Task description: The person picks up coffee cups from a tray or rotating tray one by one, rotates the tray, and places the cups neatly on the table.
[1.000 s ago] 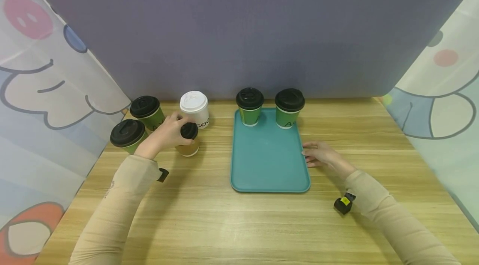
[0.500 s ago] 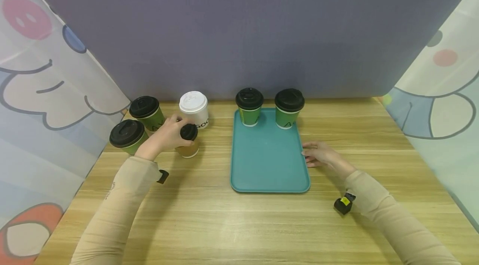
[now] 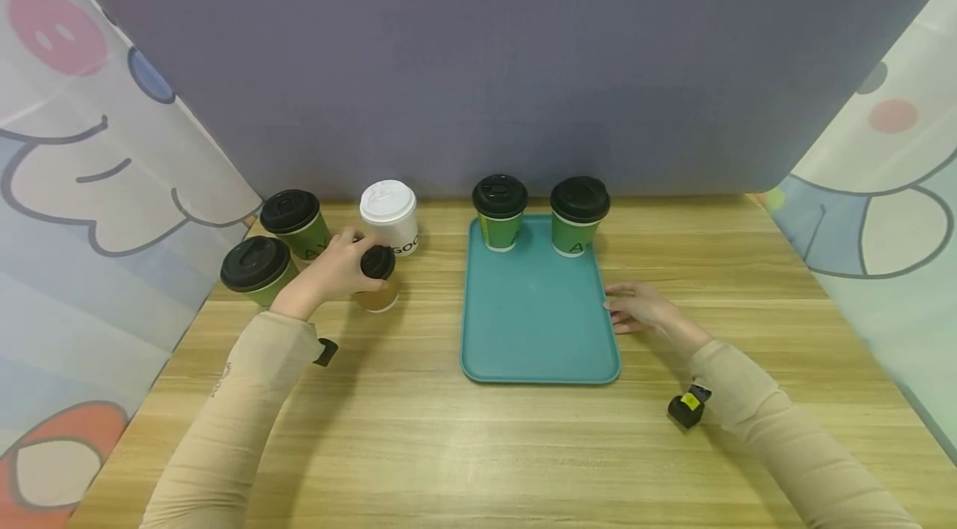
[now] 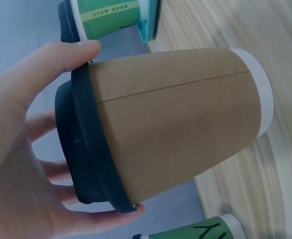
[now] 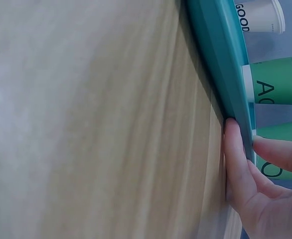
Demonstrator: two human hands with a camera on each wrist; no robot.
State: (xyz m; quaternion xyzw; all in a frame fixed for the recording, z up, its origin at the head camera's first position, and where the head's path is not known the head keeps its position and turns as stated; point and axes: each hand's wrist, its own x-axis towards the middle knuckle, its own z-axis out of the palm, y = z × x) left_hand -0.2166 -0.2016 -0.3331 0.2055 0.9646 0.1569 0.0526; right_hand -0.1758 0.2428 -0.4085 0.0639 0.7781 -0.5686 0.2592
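Note:
My left hand (image 3: 332,267) grips a brown paper coffee cup (image 3: 381,296) by its black lid, from above, on the left of the table. The left wrist view shows the thumb on one side of the lid (image 4: 88,144) and fingertips curled round the other. On the right, my right hand (image 3: 639,309) holds the right rim of a teal tray (image 3: 538,321). In the right wrist view, the thumb lies at the top of the rim and the fingers (image 5: 235,154) press its outer side. Two green coffee cups, one left (image 3: 499,230) and one right (image 3: 574,234), stand at the tray's far end.
A white-lidded white cup (image 3: 396,230) stands just behind the brown one. Two green cups with black lids, one farther back (image 3: 306,242) and one nearer (image 3: 262,290), stand left of my left hand. A grey panel (image 3: 478,64) closes off the table's far edge.

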